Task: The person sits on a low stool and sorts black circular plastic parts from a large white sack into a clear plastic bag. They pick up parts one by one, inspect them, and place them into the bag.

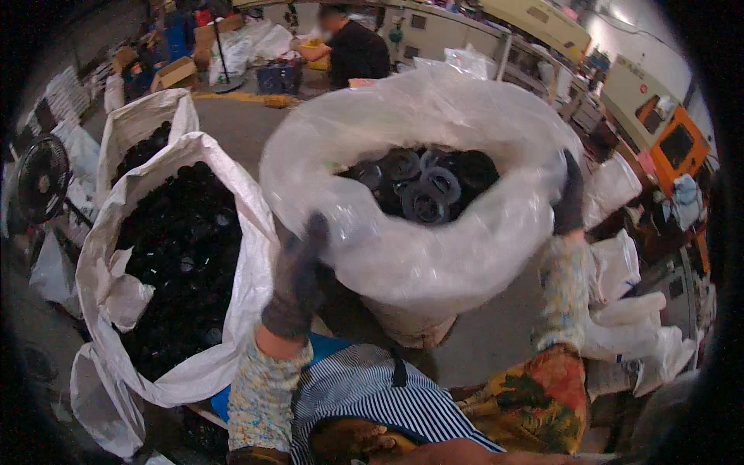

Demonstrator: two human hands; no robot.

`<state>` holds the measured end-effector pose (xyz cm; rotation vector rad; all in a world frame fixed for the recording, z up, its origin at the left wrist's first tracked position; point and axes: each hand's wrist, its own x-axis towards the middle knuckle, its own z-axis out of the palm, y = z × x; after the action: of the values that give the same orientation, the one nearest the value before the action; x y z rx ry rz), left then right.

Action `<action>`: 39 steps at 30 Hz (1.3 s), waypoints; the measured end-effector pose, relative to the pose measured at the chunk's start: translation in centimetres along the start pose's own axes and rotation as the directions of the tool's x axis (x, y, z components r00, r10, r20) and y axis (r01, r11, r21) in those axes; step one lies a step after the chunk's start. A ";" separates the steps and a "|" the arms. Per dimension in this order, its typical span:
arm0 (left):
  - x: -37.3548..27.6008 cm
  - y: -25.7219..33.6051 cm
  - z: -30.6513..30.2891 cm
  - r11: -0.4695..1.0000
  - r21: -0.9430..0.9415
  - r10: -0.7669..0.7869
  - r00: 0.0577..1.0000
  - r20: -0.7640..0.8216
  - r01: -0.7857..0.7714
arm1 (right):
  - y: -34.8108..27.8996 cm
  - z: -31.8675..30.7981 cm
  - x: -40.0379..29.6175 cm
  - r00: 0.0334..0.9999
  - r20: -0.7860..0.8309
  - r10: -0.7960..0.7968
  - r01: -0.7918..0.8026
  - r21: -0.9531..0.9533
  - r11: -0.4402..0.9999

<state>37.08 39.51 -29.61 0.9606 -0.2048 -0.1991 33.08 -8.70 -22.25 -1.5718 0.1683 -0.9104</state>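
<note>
Before me stands a large clear plastic bag (436,261), its mouth spread wide and folded outward. Inside it lie several black ring-shaped parts (430,189). My left hand (299,279), in a dark glove, is at the bag's near left edge. At the bag's right side is my right hand (568,195), also gloved in dark fabric. Both hands touch the plastic; the bag hides part of the right fingers, and blur leaves their exact grip unclear. Beneath the plastic, the lower part of a pale sack (412,325) shows.
On the left, a white woven sack (256,232) holds many small black parts (180,261), with a similar sack (107,139) behind. A black fan (43,180) stands farther left. A person (357,49) is beyond the bag. White sacks (616,264) and machines (639,104) line the right.
</note>
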 end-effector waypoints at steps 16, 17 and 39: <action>-11.3 -11.3 -4.8 0.516 0.659 0.129 0.811 0.571 -0.546 | -1.4 -5.5 -11.8 0.888 0.120 -0.443 0.131 -0.991 -0.006; -11.6 -11.5 -5.1 0.525 0.659 0.111 0.811 0.574 -0.538 | -2.6 -2.5 -13.0 0.829 0.254 -0.498 0.215 -0.967 -0.135; -15.3 -12.8 -7.2 0.430 0.803 -0.101 0.862 0.496 -0.412 | 17.9 2.3 -12.1 0.891 0.445 0.085 0.445 -0.895 0.021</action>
<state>23.29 42.01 -45.51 1.9764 -0.9579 -0.1326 33.14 -4.18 -43.56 -3.2409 0.3793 -0.5650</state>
